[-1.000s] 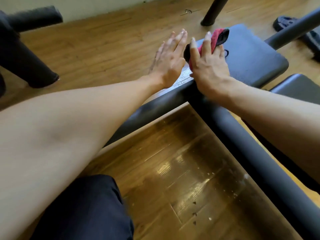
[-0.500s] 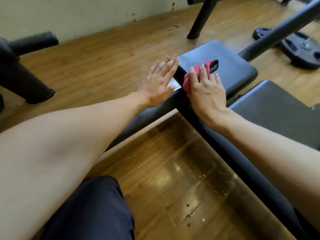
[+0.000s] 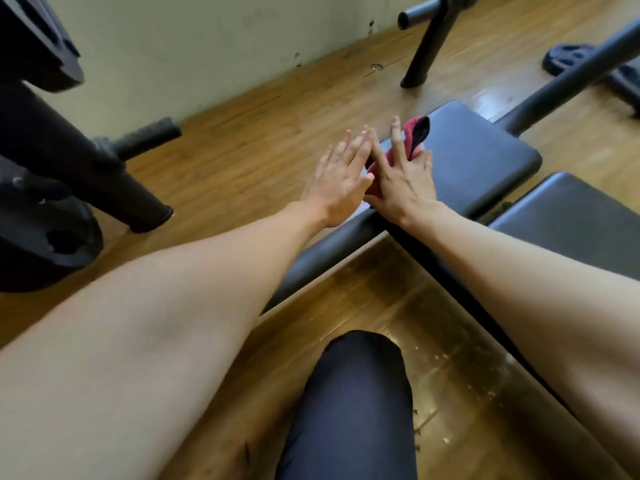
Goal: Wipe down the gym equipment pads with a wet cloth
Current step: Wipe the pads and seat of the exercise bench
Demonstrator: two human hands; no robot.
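A red and black cloth (image 3: 414,135) lies on the near left corner of a dark padded bench pad (image 3: 478,161). My right hand (image 3: 403,180) presses flat on the cloth with straight fingers; most of the cloth is hidden under it. My left hand (image 3: 341,178) lies open beside it, fingers straight, at the pad's left edge over the black frame bar (image 3: 322,251). A second dark pad (image 3: 568,223) sits to the right.
A stack of black weight plates on a bar (image 3: 59,174) stands at the left. A black post (image 3: 427,43) rises from the wooden floor at the back, a diagonal tube (image 3: 568,74) and a loose plate (image 3: 571,58) at the far right. My dark-clothed knee (image 3: 356,403) is below.
The view has pulled back and tilted up. My right hand has slid the cloth slightly along the pad's corner, and my left hand now lies closer against it.
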